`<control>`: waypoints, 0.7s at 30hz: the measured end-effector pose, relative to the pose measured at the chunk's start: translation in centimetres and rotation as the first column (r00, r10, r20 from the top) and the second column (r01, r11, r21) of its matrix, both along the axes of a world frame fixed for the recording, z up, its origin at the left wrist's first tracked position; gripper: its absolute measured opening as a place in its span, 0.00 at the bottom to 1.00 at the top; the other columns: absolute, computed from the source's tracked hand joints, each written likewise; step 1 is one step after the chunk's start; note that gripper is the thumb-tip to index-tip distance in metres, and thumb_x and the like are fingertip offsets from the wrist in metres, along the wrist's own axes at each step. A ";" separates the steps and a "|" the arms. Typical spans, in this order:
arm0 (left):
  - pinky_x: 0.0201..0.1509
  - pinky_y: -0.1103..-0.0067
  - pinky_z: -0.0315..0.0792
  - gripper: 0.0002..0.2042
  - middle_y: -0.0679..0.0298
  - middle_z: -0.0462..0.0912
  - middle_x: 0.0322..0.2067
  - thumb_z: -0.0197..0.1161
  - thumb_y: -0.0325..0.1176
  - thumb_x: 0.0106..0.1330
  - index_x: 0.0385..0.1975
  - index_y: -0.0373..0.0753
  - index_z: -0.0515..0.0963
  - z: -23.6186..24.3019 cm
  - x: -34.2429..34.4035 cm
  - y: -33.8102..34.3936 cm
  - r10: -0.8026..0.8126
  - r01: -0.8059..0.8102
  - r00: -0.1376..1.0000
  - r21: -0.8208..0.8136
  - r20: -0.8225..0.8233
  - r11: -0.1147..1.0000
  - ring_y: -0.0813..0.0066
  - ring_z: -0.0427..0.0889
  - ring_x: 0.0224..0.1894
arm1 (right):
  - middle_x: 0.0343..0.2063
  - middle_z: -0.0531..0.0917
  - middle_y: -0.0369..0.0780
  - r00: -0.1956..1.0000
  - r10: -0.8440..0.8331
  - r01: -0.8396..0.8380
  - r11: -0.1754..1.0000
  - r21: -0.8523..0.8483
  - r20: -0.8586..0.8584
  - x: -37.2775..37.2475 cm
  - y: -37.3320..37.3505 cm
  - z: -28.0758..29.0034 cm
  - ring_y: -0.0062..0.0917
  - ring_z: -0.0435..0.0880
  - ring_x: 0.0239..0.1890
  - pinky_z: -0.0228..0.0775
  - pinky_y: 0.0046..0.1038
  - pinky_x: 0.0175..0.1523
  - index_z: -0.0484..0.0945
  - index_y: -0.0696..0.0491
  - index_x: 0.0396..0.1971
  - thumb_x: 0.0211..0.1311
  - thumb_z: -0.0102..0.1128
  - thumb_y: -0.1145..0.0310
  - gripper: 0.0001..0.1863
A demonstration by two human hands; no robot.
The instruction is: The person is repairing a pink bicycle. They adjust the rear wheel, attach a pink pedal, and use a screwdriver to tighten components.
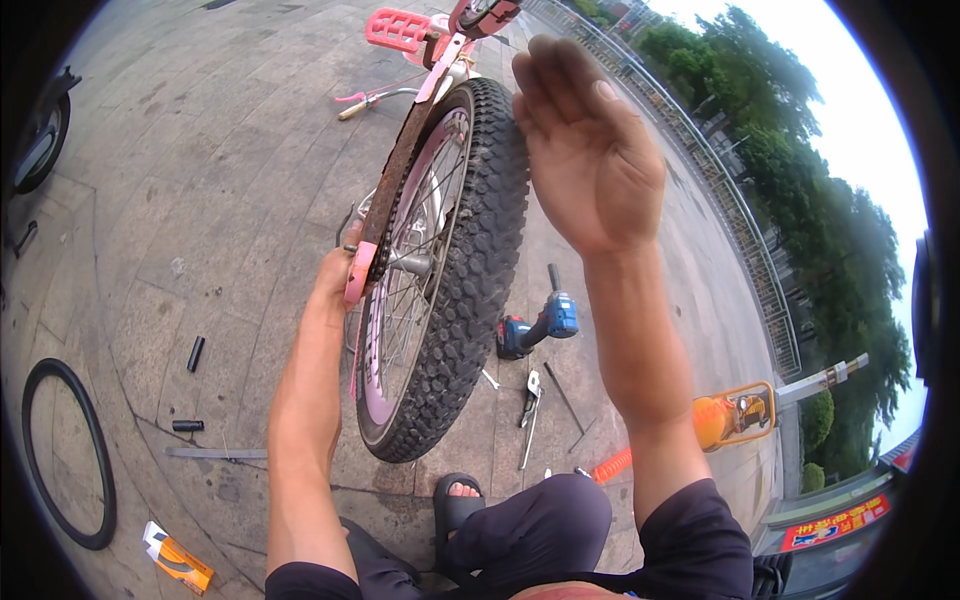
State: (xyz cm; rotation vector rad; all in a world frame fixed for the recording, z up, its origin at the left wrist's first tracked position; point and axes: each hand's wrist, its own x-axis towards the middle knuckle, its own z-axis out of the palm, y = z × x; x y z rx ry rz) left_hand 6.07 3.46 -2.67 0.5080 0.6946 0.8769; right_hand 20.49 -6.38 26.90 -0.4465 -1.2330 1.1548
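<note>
A bicycle with pink parts stands upside down or tipped before me, its knobbly black tyre (470,250) facing me on a spoked wheel with a pink rim (378,395). My left hand (340,272) is closed at the bicycle frame (362,272), by the pink end near the wheel hub (412,264); its fingertips are partly hidden. A rusty chain guard (400,165) runs up from there to the crank and a pink pedal (397,30). To the right of the tyre, my right hand (590,150) is raised flat, palm showing and fingers stretched, darkened with grime. It holds nothing.
A blue cordless impact wrench (545,322) stands on the paving right of the wheel. Nearer lie locking pliers (530,400) and a thin rod (565,398). At left are a loose black tyre (68,455), black cylinders (195,353) and an orange-white box (178,560). An orange machine (735,418) stands right.
</note>
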 end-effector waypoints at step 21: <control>0.30 0.80 0.79 0.24 0.60 0.86 0.33 0.61 0.51 0.73 0.44 0.29 0.81 -1.7 0.7 0.7 0.040 -0.053 0.981 0.066 0.189 0.996 0.76 0.86 0.29 | 0.42 0.87 0.45 0.310 -0.772 -0.171 0.529 0.831 0.555 -2.3 -5.0 -1.5 0.43 0.80 0.55 0.59 0.46 0.69 0.85 0.57 0.41 0.72 0.46 0.39 0.33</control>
